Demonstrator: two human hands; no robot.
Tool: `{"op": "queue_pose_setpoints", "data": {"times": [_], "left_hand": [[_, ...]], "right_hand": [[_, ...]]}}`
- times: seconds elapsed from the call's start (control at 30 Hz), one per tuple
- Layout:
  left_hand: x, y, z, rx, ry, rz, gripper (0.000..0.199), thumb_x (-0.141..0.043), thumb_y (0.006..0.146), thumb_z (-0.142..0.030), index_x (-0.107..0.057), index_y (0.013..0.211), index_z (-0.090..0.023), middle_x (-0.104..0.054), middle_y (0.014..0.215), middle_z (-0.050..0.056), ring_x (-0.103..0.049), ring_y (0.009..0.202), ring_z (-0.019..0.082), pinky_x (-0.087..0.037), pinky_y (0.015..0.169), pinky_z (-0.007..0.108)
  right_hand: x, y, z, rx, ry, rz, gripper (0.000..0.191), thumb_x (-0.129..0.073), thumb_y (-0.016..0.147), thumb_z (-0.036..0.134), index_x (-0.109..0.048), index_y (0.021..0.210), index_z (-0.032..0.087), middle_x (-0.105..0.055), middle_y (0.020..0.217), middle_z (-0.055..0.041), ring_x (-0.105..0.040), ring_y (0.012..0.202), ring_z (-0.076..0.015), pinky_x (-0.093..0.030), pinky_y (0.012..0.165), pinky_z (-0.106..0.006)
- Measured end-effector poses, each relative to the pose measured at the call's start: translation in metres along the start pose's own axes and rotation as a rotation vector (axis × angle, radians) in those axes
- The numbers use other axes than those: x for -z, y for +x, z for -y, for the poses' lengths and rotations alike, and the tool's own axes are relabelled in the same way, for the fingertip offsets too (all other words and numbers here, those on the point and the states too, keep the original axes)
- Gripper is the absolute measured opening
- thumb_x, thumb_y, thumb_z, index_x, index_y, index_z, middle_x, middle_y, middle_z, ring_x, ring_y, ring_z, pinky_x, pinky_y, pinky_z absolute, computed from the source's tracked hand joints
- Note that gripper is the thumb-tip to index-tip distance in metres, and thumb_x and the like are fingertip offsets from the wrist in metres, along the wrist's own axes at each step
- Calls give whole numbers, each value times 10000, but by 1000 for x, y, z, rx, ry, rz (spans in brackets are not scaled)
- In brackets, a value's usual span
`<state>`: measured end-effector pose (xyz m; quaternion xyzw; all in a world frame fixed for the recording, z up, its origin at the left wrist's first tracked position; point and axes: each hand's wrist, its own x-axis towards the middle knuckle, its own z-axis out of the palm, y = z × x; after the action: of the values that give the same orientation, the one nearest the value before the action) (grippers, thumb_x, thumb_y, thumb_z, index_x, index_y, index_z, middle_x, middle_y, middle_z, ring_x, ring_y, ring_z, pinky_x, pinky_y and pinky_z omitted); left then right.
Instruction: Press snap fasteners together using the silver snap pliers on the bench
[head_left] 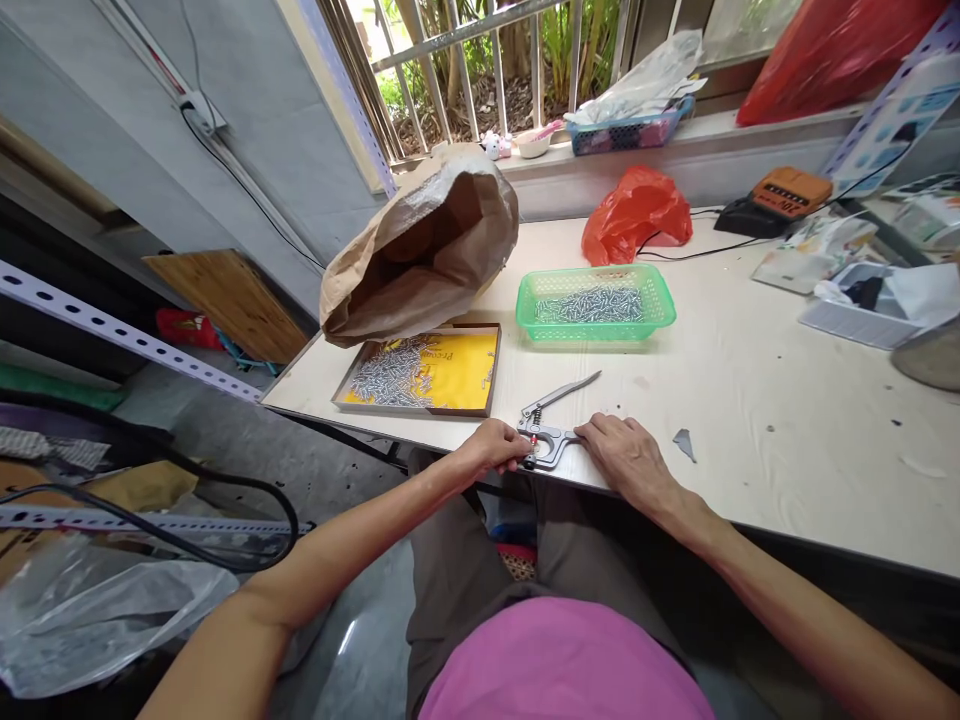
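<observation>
A pair of metal hand pliers with a spring and a red-tipped part in its jaw lies at the table's front edge, its upper handle swung wide. My left hand is closed in a pinch at the jaw end; what its fingertips hold is too small and hidden to name. My right hand is closed on the end of the lower handle. Behind my left hand is a shallow tray with a yellow bottom and many small metal pins. A green plastic basket beyond the pliers holds more small metal pieces.
An open brown paper bag leans over the tray's back edge. A red plastic bag, an orange-and-black charger-like device with a cord and a grey box stand farther back. A grey scrap lies right of my right hand.
</observation>
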<state>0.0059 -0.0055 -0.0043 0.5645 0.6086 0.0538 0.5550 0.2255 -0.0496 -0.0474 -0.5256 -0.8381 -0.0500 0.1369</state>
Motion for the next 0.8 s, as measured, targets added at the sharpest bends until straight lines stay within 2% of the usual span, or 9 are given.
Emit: {"op": "queue_pose_setpoints", "data": {"times": [0.23,0.5,0.8], "left_hand": [[0,9,1,41,-35,39,230,-668,720,-320,-595,619,-127,-461,392,-61,-328,316,29,-210,345,167],[-7,8,4,89,-140,-29,247,-649,741,-280,-524,579,-141,-437,394,-71,-344,302,35,-215,333,178],[-1,6,-2,94,-99,71,177,-623,752,-218,-548,616,-133,-491,422,-61,-404,303,41,-255,336,170]], "right_hand": [[-1,-2,0,-12,2,13,240,-405,922,123,-630,991,171,-595,864,-53,-517,803,-172,-282,686,-309],[4,-1,1,-21,-1,41,236,-409,926,143,-631,999,173,-593,862,-54,-528,808,-176,-304,683,-306],[13,3,4,-37,-3,170,252,-394,923,137,-617,1030,183,-592,910,-64,-545,836,-187,-359,693,-312]]}}
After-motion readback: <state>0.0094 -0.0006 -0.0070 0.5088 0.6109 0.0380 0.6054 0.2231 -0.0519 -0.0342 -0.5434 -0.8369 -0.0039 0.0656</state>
